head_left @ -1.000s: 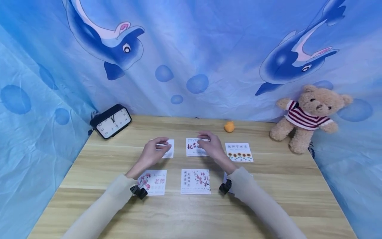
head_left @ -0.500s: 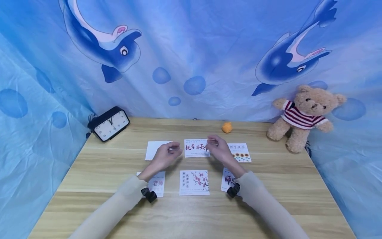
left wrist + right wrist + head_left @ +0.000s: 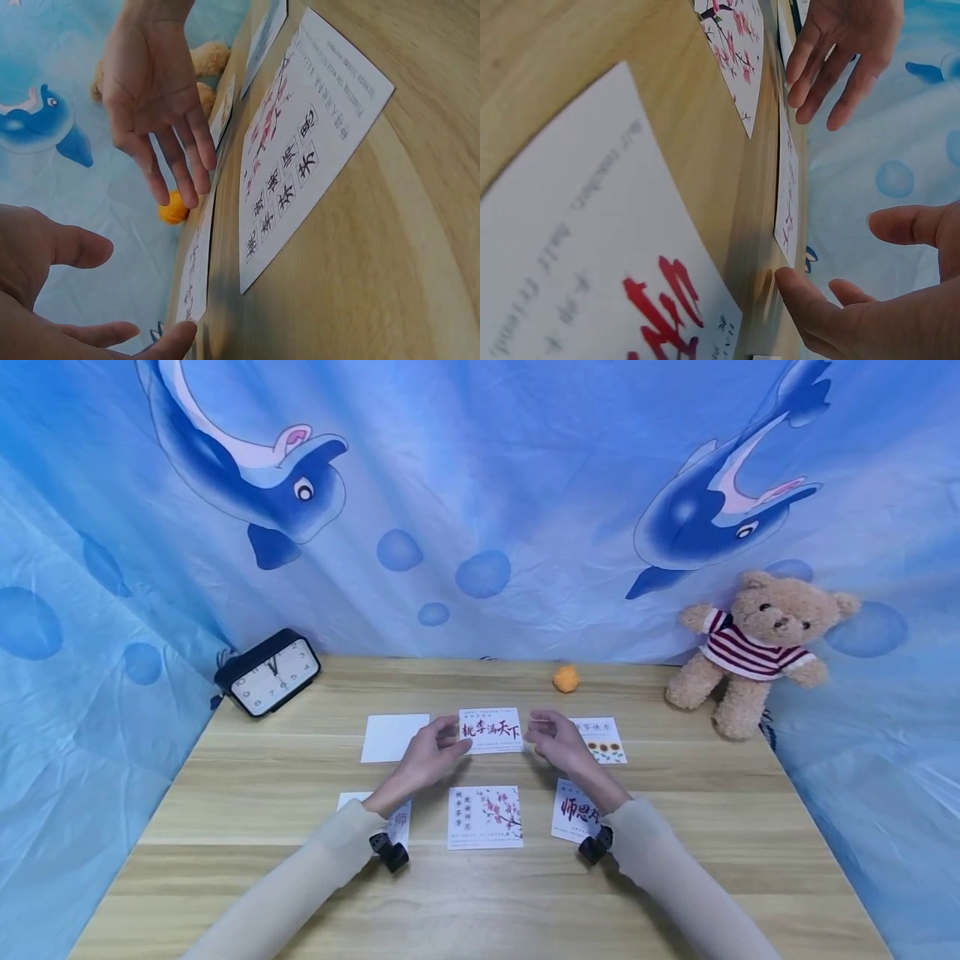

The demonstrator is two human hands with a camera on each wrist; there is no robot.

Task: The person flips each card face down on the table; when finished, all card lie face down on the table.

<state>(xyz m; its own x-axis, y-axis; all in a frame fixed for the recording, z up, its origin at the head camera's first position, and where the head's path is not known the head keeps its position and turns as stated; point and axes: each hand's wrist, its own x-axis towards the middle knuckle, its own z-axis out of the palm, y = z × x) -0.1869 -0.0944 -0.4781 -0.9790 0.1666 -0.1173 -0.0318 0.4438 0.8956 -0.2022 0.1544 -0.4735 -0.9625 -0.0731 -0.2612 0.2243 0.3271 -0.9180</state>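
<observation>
Six-by-layout, several square paper cards lie in two rows on a wooden table. The back middle card (image 3: 491,729), with large red Chinese characters, lies between both hands. At its left edge is my left hand (image 3: 433,752), fingers loosely bent and spread, a fingertip close to or touching the edge. Just off its right edge is my right hand (image 3: 562,745), fingers relaxed and apart, partly covering the sunflower card (image 3: 611,752). Both wrist views show the left hand (image 3: 82,292) and the right hand (image 3: 855,307) with nothing between thumb and fingers.
A blank white card (image 3: 392,739) lies back left. In front are a plum-blossom card (image 3: 485,817), a partly hidden card (image 3: 402,818) and a red-lettered card (image 3: 572,810). Behind stand a clock (image 3: 273,675), an orange ball-like object (image 3: 566,678) and a teddy bear (image 3: 757,647).
My left hand has moved right, off the blank card to the middle card's left edge. My right hand has shifted right, from over the middle card to beside it. The camera view drifted slightly.
</observation>
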